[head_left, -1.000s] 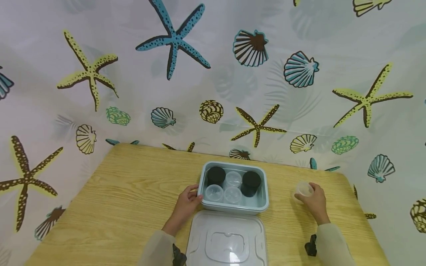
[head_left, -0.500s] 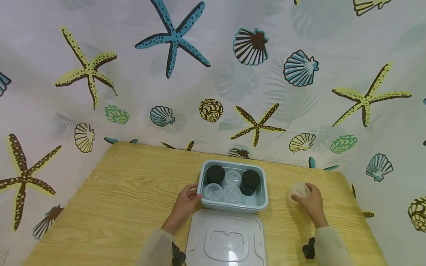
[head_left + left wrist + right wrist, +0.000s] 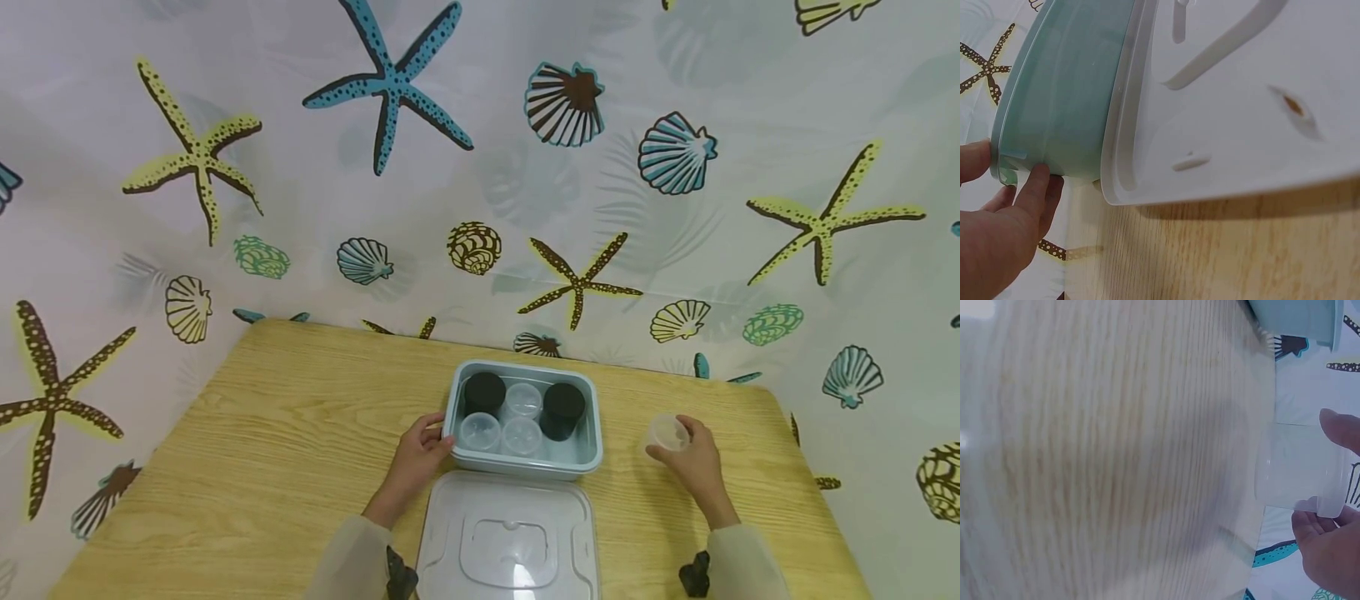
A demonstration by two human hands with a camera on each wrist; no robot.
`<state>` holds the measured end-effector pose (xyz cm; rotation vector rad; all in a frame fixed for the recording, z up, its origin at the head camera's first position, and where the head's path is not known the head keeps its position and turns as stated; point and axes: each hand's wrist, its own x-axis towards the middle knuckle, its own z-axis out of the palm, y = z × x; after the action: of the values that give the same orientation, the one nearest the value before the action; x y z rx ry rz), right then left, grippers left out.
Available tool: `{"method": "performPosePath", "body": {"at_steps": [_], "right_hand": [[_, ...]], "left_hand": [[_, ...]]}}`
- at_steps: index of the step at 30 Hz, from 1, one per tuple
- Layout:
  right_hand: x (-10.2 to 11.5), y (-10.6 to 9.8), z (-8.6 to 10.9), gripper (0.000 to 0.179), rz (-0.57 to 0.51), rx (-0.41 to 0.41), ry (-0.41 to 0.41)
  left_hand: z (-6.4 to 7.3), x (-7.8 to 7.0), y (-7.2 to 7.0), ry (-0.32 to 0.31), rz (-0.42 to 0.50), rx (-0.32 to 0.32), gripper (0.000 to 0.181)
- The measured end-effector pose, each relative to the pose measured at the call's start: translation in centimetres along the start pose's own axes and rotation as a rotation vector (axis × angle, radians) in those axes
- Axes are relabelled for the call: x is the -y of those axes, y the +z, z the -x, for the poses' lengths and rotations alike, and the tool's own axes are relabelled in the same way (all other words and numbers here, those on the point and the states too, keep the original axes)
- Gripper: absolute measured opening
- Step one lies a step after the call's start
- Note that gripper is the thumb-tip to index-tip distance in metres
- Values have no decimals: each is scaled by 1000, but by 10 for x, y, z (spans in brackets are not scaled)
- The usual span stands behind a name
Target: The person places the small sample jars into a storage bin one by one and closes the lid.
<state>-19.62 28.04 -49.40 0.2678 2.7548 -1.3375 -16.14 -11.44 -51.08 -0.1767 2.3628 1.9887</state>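
A light-blue plastic box [image 3: 517, 467] stands on the table with black-topped jars [image 3: 485, 392] and clear plastic cups [image 3: 480, 432] inside. My left hand [image 3: 417, 454] grips the box's left end; in the left wrist view its thumb is at the rim and its fingers touch the wall below. To the right of the box, my right hand [image 3: 693, 462] holds a clear plastic cup [image 3: 667, 433] between thumb and fingers. In the right wrist view this see-through cup [image 3: 1297, 465] appears above the table surface, apart from the box.
The box's pale lid [image 3: 510, 500] lies flat on the wooden table [image 3: 300, 417], directly in front of the box. A curtain [image 3: 450, 192] printed with starfish and shells hangs behind and at both sides of the table.
My right hand has moved a little left with the clear cup, towards the box. The left hand stays at the box's left end.
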Motion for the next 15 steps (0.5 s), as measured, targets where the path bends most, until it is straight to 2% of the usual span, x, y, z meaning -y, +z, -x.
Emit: {"method": "performPosePath", "body": {"at_steps": [15], "right_hand": [[21,1,16,78,-5,8,-37]], "left_hand": [[3,-2,-1,-10,34,31,46]]}}
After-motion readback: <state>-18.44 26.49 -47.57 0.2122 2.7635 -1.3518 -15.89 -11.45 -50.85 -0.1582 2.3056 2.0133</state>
